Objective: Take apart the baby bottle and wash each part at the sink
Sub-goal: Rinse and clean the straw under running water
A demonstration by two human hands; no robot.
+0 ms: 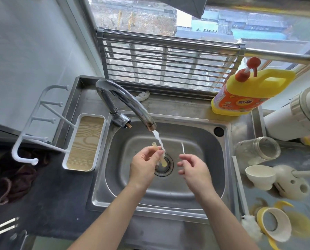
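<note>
I see my left hand (144, 166) pinching a soft translucent yellowish straw (158, 153) — long axis slanting down-right (under the stream) — while my right hand (193, 169) hangs loosely spread, empty

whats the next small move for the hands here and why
Probably shift the left hand slightly right so the straw piece sits under the running water. The stream passes beside its upper end, and the right hand hangs empty.
</note>
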